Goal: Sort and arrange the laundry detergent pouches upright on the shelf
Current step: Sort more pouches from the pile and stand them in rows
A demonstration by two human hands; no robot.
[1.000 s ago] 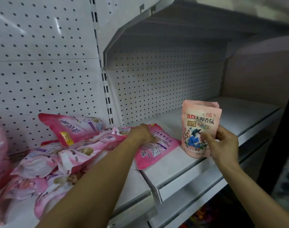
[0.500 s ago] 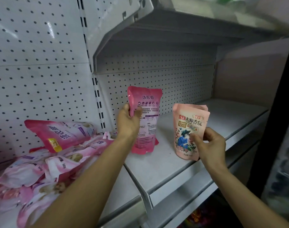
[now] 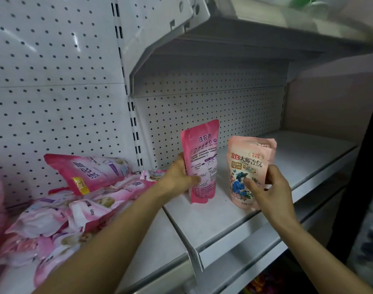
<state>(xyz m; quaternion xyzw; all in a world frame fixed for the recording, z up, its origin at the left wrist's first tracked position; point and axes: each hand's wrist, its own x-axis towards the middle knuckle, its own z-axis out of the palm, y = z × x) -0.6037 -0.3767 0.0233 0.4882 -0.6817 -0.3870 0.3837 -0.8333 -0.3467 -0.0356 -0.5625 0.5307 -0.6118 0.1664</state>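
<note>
Left hand [image 3: 177, 177]: fingers curling narrowly round the left edge of the dark pink pouch [image 3: 201, 160], thumb [image 3: 195, 179] pressing across its printed back panel low down. The pouch is standing upright on the white shelf [image 3: 213, 221], its bottom edge touching the shelf surface, its top leaning slightly toward the pegboard back wall [image 3: 202, 111].

Right hand [image 3: 268, 189]: fingers closing round the pale peach pouch [image 3: 250, 168], thumb [image 3: 250, 185] lying over the printed figure on the front, the other fingers wrapping behind the right edge and mostly hidden. This pouch is also standing upright, front label facing the camera, its base at the shelf surface; whether the base is fully resting there cannot be told, since the hand is covering the lower right corner. A second layer of the same peach colour is showing behind its top edge; whether that is another pouch cannot be told.

Relation: the two upright pouches are sitting just beside each other, apart, with a narrow strip of bare shelf between them, the dark pink one to the left.

Other stock: a heap of pink pouches [image 3: 60, 213] is lying flat and jumbled on the neighbouring shelf section at the left, one large pink pouch [image 3: 87, 172] lying tilted on top of the heap against the pegboard.
</note>
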